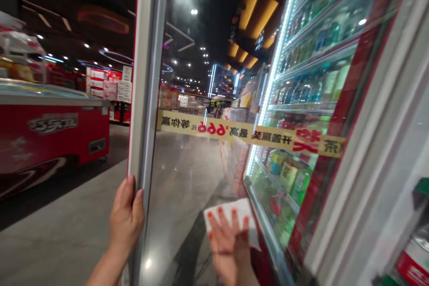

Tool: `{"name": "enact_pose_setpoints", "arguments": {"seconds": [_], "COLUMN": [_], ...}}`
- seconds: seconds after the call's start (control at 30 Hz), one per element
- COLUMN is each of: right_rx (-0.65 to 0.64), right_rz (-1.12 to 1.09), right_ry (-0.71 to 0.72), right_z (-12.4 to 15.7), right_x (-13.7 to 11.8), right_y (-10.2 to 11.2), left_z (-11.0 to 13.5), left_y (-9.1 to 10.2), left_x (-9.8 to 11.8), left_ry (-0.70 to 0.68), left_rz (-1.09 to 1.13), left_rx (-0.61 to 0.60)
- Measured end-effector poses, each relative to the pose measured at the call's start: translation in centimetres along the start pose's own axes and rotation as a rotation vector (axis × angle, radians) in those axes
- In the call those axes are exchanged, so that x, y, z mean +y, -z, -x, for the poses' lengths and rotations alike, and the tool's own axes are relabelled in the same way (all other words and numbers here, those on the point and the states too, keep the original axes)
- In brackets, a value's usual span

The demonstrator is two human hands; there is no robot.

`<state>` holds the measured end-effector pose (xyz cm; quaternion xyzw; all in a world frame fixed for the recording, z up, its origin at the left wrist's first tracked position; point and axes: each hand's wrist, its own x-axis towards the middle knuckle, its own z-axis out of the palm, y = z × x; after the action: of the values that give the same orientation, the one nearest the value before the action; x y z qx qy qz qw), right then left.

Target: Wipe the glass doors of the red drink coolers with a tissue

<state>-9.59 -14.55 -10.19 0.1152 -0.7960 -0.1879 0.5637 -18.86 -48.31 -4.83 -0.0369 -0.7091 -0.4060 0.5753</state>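
Note:
A glass cooler door swings out in front of me, its pale frame upright. My left hand grips the frame's outer edge, fingers wrapped round it. Low on the pane, my right hand holds a white cloth flat against the glass, its fingers spread over it. Whether the cloth is fabric or paper I cannot tell. Across the pane above the hand runs a yellow strip with red and dark lettering, seen in reverse.
The pane mirrors or shows lit shelves of bottles on the right. A red chest freezer stands at left on the tiled floor, with stacked boxes behind it. Close at lower right is a red-and-white bottle, partly cut off.

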Motion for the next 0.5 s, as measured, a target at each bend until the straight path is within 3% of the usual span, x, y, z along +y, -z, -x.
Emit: {"name": "enact_pose_setpoints", "arguments": {"seconds": [0.07,0.1,0.2,0.3,0.33,0.4,0.5], "right_rx": [0.029,0.045,0.128,0.157,0.160,0.148,0.096], "right_rz": [-0.014,-0.025,0.009,0.085,0.098,0.086,-0.027], "right_ry": [0.215,0.243,0.067,-0.175,-0.233,-0.241,0.037], "right_z": [2.1,3.5,6.6,5.1,3.9,2.2,4.2], "right_x": [-1.7,-1.2,4.7,9.7,9.8,7.3,1.8], "right_y": [1.2,1.8,2.8,1.6,1.0,0.1,0.3], "left_z": [0.5,1.3,5.0,8.9,9.7,10.7,10.7], "left_y": [0.3,0.4,0.3,-0.8,-1.2,-1.9,-1.6], "left_x": [0.9,1.4,2.6,3.2,3.2,3.0,2.4], "left_ry": [-0.174,-0.291,-0.612,-0.702,-0.698,-0.689,-0.713], "left_rz": [-0.060,-0.105,-0.141,-0.057,-0.052,-0.069,-0.074], "left_rx": [0.043,0.062,-0.020,-0.183,-0.190,-0.157,-0.135]}}
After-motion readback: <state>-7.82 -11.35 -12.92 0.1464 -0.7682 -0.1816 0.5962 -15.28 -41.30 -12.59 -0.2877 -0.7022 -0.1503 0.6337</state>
